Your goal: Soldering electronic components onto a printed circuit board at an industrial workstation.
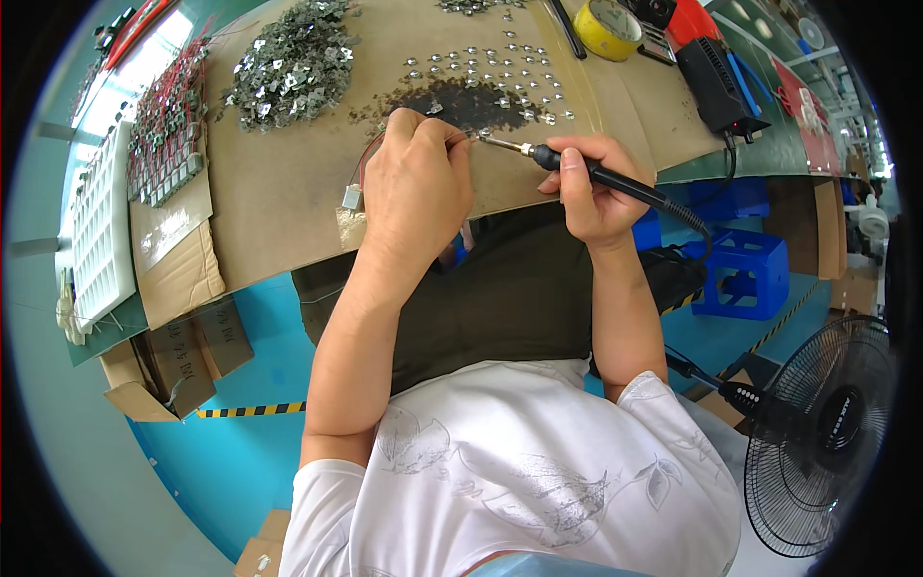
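Note:
In my right hand [604,185] is a black soldering iron [615,180], held like a pen. Its metal tip points left and meets a small silver metal part [484,135] on the cardboard work surface. My left hand [420,183] is closed in a pinch on a thin wire [465,137], whose end lies close to the iron's tip. A red wire [363,159] trails from behind that hand down to a small silver block [353,198] near the table's front edge. Beyond my hands lies a dark scorched patch [461,101] with rows of small silver metal parts [514,69] behind it.
A heap of metal pieces [293,62] sits at the back left, beside bundled red-wired parts [171,130] and a white gridded tray [103,231]. Yellow tape [608,29] and a black soldering station [716,87] stand right. Blue stools [740,274] and a fan [822,433] are lower right.

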{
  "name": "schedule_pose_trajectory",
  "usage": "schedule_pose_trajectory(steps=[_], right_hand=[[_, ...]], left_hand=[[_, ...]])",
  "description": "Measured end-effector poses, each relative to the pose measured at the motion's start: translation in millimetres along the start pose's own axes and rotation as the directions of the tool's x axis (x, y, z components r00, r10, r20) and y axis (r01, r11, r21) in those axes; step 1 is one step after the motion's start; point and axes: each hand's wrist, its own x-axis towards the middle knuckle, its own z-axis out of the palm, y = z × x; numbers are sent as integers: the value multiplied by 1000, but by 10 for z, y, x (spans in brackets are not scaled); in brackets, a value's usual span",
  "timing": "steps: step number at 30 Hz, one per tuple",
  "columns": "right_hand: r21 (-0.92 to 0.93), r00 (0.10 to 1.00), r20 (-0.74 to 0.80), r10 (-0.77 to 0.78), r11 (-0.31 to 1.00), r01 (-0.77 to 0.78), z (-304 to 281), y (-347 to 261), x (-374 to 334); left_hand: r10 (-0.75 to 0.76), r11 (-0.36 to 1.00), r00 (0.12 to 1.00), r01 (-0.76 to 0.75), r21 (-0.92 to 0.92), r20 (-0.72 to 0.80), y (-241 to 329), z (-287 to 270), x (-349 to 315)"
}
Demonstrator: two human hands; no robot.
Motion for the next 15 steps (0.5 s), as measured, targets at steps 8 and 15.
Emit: schedule_pose_trajectory(steps=[8, 15], right_hand=[[17, 1000, -16, 25, 1000, -24, 11, -8, -11], [0, 1000, -15, 7, 1000, -7, 7, 3, -16]], left_hand=[[15, 1000, 1000, -16, 20, 7, 25, 6, 1], [19, 999, 1000, -19, 38, -3, 26, 33, -5]])
